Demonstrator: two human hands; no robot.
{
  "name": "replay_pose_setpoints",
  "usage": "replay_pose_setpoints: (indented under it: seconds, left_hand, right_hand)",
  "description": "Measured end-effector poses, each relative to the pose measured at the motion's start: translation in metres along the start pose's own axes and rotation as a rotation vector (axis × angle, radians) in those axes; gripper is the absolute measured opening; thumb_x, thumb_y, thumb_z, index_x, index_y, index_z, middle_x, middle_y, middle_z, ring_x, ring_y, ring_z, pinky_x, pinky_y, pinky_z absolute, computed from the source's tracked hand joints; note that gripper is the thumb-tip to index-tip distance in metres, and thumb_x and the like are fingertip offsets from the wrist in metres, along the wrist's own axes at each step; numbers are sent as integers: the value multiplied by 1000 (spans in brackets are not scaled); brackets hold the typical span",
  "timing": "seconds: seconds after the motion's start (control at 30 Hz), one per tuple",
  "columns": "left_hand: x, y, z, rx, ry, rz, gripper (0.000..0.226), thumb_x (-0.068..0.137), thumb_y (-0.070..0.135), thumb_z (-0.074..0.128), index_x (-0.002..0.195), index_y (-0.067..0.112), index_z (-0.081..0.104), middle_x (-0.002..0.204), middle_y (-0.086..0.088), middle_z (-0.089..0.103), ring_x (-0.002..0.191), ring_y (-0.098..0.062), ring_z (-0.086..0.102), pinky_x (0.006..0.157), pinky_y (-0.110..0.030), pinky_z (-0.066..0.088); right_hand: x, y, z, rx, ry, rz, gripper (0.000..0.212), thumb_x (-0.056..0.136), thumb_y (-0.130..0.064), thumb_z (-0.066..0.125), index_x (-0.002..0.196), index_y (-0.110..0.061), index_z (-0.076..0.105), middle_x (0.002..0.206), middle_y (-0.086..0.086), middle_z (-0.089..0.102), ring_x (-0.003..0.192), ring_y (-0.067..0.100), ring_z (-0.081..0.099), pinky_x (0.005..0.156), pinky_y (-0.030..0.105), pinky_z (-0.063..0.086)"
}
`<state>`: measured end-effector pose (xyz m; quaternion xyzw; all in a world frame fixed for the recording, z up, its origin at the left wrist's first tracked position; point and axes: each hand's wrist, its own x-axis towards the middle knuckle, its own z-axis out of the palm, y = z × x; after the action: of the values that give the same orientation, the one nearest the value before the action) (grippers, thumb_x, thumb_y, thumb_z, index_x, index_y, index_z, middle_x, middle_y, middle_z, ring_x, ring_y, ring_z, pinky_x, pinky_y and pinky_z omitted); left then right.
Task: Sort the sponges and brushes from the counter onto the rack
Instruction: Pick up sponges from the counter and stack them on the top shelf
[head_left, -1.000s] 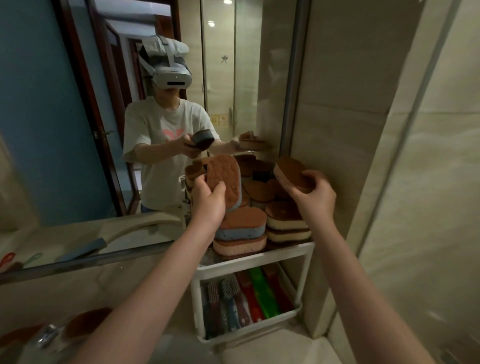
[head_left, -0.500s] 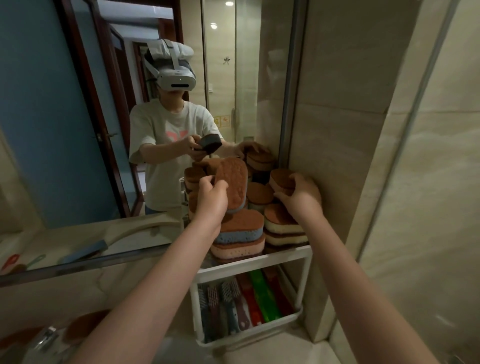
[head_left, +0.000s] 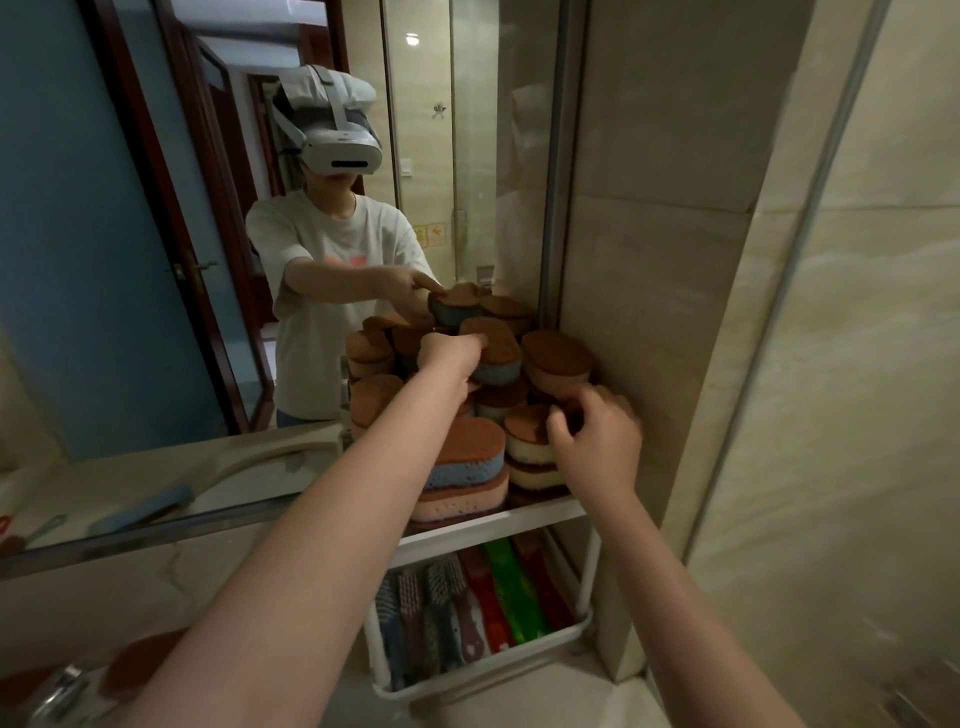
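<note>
Beige marble walls flank a large mirror reflecting a blue door.

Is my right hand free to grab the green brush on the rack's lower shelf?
Probably yes. The right hand looks empty, and the green brush lies uncovered on the lower tier of the rack, open in front; it only needs to drop lower.
</note>
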<state>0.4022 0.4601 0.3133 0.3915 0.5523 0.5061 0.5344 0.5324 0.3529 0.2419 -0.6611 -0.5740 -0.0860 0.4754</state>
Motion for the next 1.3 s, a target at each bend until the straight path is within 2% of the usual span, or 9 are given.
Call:
replay_pose_setpoints:
  seconds: [0.1,0.27,0.43,0.57,0.7,0.9,1.1,1.2,1.3]
  left_hand:
    - [-4,-2,6,106,38,21,48,78,22,71,120,7,53,116,-17,61,99,-35,62,71,-45,59]
    - [-16,0,10,328,35,71,43,85,28,66,118,3,53,117,-16,58,102,-34,61,78,-42,58]
    - [-23,0,8,779,104,252,39,87,40,57,107,6,59,106,-10,61,100,-30,61,71,-31,48]
    - [-24,-4,0,982,206,346,53,83,50,56,116,9,57,120,-13,58,113,-33,52,81,-37,45]
    - [-28,-9,-12,941,200,399,61,80,57,57,118,9,55,122,-13,56,116,-35,50,86,-40,45]
    - [-50,-13,-48,785,96,499,38,80,55,59,87,18,53,110,-7,60,106,-27,55,85,-38,48]
    - [-82,-14,-111,586,105,560,26,84,44,60,86,19,54,104,-2,58,94,-19,55,76,-31,44]
    - [-99,-16,-155,511,117,573,21,86,36,60,86,16,54,94,-1,59,87,-16,54,73,-27,41]
    - [-112,-24,-207,473,180,544,17,87,32,60,86,16,56,89,0,60,85,-18,56,74,-29,42]
  right_hand:
    - [0,0,2,-29,-6,15,14,81,-23,61,85,-10,65,82,7,64,80,29,57,73,39,47]
    - [1,-1,5,-63,-14,32,16,83,-24,61,90,-12,68,93,6,65,91,28,56,79,36,39]
    - [2,-2,5,-69,-11,36,16,83,-24,61,90,-12,69,95,7,65,93,29,56,78,35,37]
    - [1,-4,3,-74,-15,25,15,83,-24,60,88,-12,69,93,7,66,92,29,56,78,36,38]
    - [-4,-14,-1,-59,13,-16,12,83,-24,61,87,-14,68,91,5,67,93,30,55,78,38,38]
    - [-13,-47,-8,18,19,-71,15,86,-27,60,93,-15,66,94,2,66,94,26,55,79,36,37]
    - [-39,-99,-10,75,-28,-96,19,89,-30,57,100,-18,66,99,-3,65,100,20,52,82,33,37]
    - [-60,-131,-2,122,-52,-164,18,89,-30,56,97,-17,66,94,-2,65,93,20,55,81,36,45]
    - [-85,-169,12,163,-91,-252,16,88,-25,57,90,-11,64,86,1,63,83,20,53,73,30,41]
